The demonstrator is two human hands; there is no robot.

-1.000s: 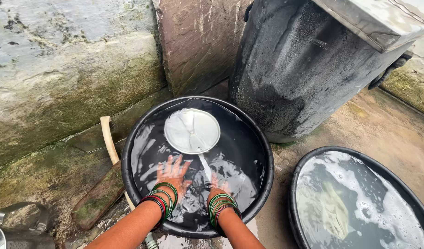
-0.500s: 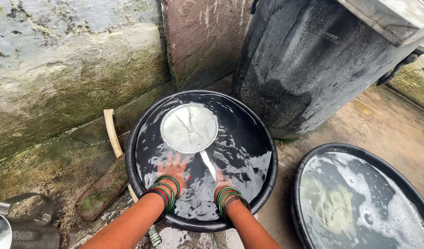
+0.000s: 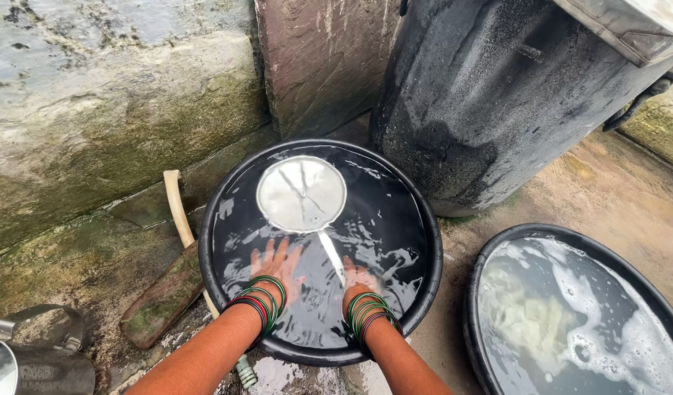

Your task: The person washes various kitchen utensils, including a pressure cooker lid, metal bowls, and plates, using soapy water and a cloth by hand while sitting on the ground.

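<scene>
Left hand [image 3: 276,265] and right hand [image 3: 358,278] spread flat, grasping nothing, underwater at black tub [image 3: 226,186] near rim, steel plate [image 3: 302,193] toward far rim, open water between

1. A mossy, weathered stone wall [image 3: 95,110] runs along the back.
2. A reddish stone slab [image 3: 314,58] stands upright beside it.
3. The wet concrete floor [image 3: 614,190] lies in flat daylight.

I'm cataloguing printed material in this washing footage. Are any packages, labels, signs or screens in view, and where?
None show. Only unmarked things are in view: a black tub of clear water holding both hands, a second black tub of soapy water at right, a large black drum behind, a wooden paddle at left, and stone walls.
</scene>
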